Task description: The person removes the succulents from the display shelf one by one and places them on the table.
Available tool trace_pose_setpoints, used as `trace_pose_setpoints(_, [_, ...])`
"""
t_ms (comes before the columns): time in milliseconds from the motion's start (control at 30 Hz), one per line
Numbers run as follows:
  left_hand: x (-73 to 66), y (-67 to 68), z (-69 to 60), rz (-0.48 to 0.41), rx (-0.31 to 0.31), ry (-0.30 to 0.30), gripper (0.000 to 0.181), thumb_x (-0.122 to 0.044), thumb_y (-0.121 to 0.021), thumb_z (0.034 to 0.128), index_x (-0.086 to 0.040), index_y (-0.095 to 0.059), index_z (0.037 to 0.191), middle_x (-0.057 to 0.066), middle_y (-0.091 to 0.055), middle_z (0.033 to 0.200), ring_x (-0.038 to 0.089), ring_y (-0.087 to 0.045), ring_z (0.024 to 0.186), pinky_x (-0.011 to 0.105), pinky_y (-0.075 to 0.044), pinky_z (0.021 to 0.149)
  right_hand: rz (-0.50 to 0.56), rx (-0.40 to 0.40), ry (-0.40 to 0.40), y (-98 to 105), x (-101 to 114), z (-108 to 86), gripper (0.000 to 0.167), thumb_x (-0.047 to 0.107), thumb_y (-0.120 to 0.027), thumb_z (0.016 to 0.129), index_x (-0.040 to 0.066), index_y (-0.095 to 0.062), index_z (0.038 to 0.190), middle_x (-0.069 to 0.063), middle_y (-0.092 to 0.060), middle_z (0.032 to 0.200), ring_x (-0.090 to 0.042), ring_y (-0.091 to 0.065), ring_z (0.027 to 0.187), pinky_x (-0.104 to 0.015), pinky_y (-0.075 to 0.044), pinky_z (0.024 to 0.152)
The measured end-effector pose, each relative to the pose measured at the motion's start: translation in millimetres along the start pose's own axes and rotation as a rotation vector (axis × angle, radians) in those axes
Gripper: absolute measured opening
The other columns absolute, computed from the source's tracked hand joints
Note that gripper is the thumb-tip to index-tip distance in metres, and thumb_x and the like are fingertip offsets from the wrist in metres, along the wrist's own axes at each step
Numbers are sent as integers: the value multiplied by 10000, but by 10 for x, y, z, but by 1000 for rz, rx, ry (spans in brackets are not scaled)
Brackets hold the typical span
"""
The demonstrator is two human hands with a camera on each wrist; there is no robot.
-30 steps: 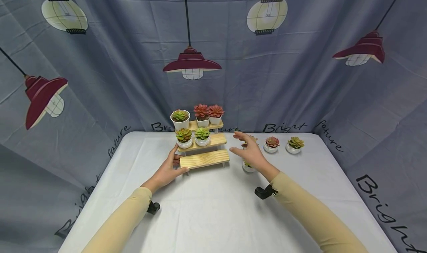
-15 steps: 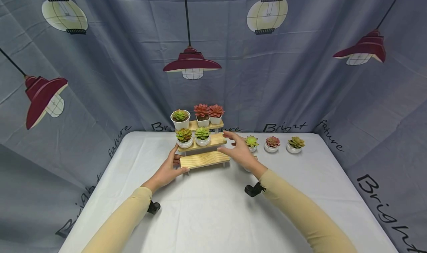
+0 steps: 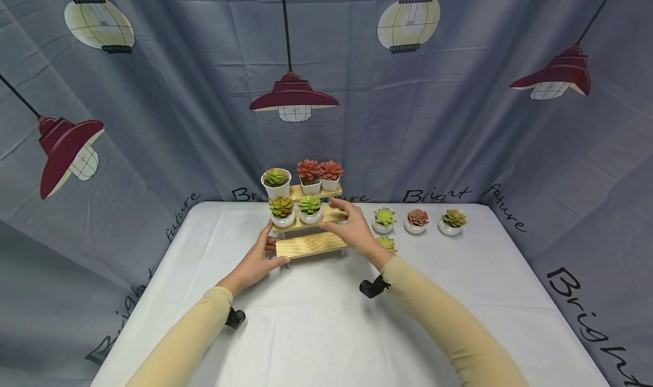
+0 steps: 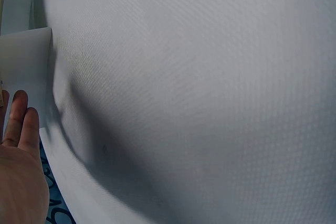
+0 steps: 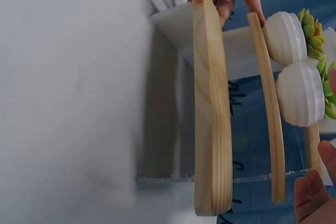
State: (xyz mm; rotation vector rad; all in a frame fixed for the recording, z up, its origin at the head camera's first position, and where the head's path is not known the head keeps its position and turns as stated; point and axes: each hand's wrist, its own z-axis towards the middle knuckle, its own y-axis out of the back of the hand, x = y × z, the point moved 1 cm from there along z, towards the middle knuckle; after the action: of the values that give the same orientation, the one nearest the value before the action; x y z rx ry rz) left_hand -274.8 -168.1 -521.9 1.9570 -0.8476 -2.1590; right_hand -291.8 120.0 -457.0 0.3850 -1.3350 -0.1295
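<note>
The stepped stand (image 3: pixel 310 244) has three pale wooden planks with rounded ends and visible grain, on thin, pale supports. The left grip (image 3: pixel 257 260) holds the stand's left end, thumb against the lowest plank. The right grip (image 3: pixel 357 228), thumb and fingers spread and holding nothing visible, hovers at the stand's right side, near its middle plank. That plank carries a bright green succulent (image 3: pixel 309 204) and, left of it, a bronze-green succulent (image 3: pixel 282 207), both in round, white ribbed pots. The stand's top plank bears a green succulent (image 3: pixel 276 176) in a tapered white pot and two red succulents (image 3: pixel 308 170) with pointed leaves in squarish white pots. Right of the stand, four small succulents (image 3: pixel 417 219) in white pots sit on the bench (image 3: pixel 285 330), covered in white, finely textured cloth. Behind the stand hangs a creased grey-blue curtain (image 3: pixel 204 92) printed with maroon lamps.
</note>
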Motion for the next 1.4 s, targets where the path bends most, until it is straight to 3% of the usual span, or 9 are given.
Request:
trace_pose_setpoints(267, [36,4,14,-2,-2,-13,1142,-290,-828,899,-203,19,1661,164,-494,1367,290,-546,1190,499,-423,1085,-48,-57,0,-97,24,48,701,306,-854,868,202,-541,1487,-39,-558,1394,-317,-536,1250,-444,-524,969])
trace_pose_setpoints(633, [3,3,8,17,-4,-5,1149,-276,-834,894,-187,18,1660,163,-498,1364,296,-547,1189,484,-429,1083,-134,-96,6,-178,25,75,711,328,-869,849,205,-556,1476,17,-587,1350,-249,-513,1196,-427,-492,978])
trace_pose_setpoints(1400, [-11,4,-1,17,-1,-5,1143,-270,-827,902,-185,24,1660,165,-493,1371,295,-549,1199,486,-429,1088,-236,-140,-48,-326,32,171,748,414,-879,812,134,-579,1438,-37,-644,1307,-262,-435,1289,-474,-401,1067])
